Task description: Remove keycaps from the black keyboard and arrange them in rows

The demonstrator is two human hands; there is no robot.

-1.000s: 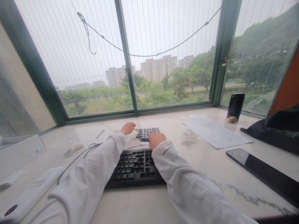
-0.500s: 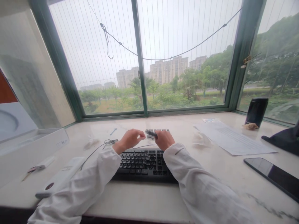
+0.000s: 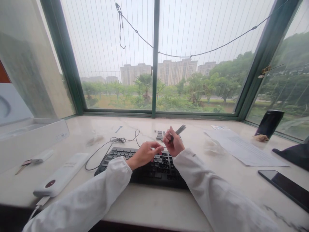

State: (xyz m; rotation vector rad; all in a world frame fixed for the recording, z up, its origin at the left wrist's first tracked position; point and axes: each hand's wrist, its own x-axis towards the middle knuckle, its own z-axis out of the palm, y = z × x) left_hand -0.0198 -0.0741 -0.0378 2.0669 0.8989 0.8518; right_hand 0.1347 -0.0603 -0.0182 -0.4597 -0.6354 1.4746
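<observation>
A black keyboard (image 3: 116, 154) lies in front of me; keycaps are off over part of its right side. Over its middle, my left hand (image 3: 146, 154) is closed with thumb and fingertips together, and whatever they pinch is too small to make out. Just right of it, my right hand (image 3: 174, 143) is wrapped round a slim dark tool (image 3: 181, 129) whose split-looking end points up and to the right; its exact kind is unclear. Loose keycaps (image 3: 159, 134) sit in rows on the white surface behind the keyboard, partly hidden by the right hand.
On the left are a white power bank (image 3: 64, 174), a key (image 3: 24, 166) and an open white box (image 3: 50, 129). A cable (image 3: 96, 154) loops behind the keyboard. Paper sheets (image 3: 238, 148), a phone (image 3: 285, 187) and a dark can (image 3: 269, 122) stand or lie on the right.
My right hand has turned, so the dark tool points up-right instead of left. My left hand has come down and right over the keyboard. The camera view has shifted.
</observation>
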